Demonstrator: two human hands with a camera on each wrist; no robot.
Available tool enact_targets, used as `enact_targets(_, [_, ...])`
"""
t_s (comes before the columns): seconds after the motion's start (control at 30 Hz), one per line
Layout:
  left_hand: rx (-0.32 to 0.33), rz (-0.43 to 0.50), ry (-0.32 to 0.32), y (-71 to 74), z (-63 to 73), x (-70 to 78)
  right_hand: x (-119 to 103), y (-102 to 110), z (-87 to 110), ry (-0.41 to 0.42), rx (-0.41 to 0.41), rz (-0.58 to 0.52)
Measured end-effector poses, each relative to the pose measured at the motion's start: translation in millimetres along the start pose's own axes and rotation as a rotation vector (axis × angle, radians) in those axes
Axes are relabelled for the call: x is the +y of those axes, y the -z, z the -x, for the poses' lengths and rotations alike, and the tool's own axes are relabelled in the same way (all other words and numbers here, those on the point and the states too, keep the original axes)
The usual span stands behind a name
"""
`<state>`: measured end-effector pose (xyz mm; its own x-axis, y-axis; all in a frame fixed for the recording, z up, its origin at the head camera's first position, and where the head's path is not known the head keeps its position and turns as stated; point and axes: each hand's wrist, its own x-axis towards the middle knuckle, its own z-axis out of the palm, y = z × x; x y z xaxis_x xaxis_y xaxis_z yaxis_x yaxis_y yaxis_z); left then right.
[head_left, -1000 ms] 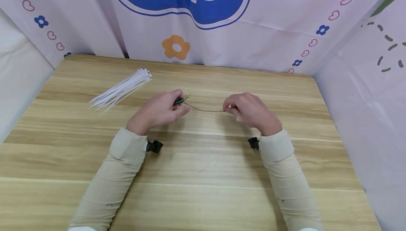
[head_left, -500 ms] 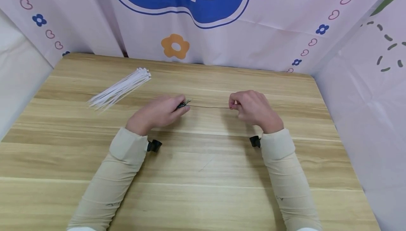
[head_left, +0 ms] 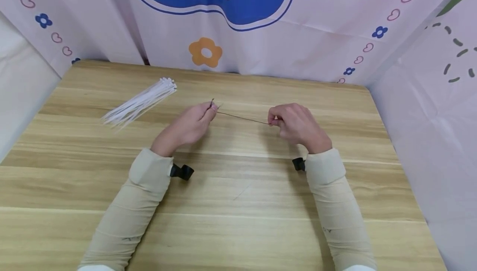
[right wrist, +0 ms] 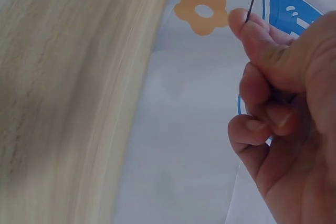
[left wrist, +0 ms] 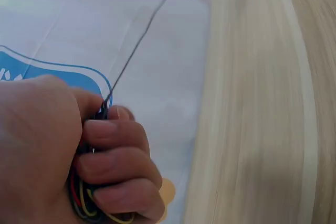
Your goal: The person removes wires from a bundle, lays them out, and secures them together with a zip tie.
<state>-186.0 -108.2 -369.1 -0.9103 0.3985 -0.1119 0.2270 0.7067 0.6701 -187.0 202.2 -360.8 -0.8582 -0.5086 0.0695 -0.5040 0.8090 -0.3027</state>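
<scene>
My left hand [head_left: 186, 125] grips a coiled bundle of thin wires [left wrist: 85, 203], with the fingers wrapped round it. Black, red and yellow strands show below the fingers in the left wrist view; the rest of the bundle is hidden in the fist. From the top of that fist a single dark wire [head_left: 242, 117] runs nearly straight across to my right hand [head_left: 297, 125]. There the thumb and forefinger pinch it, as the right wrist view shows, while the other fingers curl with nothing visible in them. Both hands hover above the wooden table [head_left: 238, 229].
A bunch of white cable ties [head_left: 140, 102] lies at the back left of the table, beyond my left hand. A printed white cloth [head_left: 261, 51] hangs behind the table's back edge. White cloth walls stand on both sides.
The wire was slack and is now stretched nearly straight. My right hand moved slightly right and away from me. The left hand dipped, then rose and turned, hiding most of the bundle.
</scene>
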Motion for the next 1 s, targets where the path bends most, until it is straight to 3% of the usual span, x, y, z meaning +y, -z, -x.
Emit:
enact_targets(0.13, [0.077,0.073,0.019,0.3,-1.3,2.6,-2,1,-0.8,0.023,0.02,-0.011])
enact_targets(0.27, [0.111,0.1,0.055,1.9,-0.1,5.2,-4,1,-1.0,0.052,0.015,-0.023])
enact_targets(0.43, [0.149,0.048,0.118,1.7,0.6,6.7,-9,2,-1.0,0.118,0.012,-0.04])
enact_targets(0.53, [0.181,-0.05,0.115,-0.3,0.8,5.8,-13,3,-0.5,0.146,0.012,-0.042])
enact_targets(0.7, [0.233,-0.323,0.024,-4.6,-1.2,1.0,-10,3,1.1,0.154,0.021,-0.038])
enact_targets(0.8, [0.218,-0.454,-0.052,-3.9,-1.2,-2.6,-5,4,2.5,0.137,0.035,-0.039])
enact_targets(0.9, [0.137,-0.455,-0.139,1.1,1.5,-6.7,2,4,3.4,0.109,0.05,-0.045])
enact_targets(1.0, [0.041,-0.394,-0.259,8.2,3.8,-11.0,9,4,4.0,0.084,0.065,-0.058])
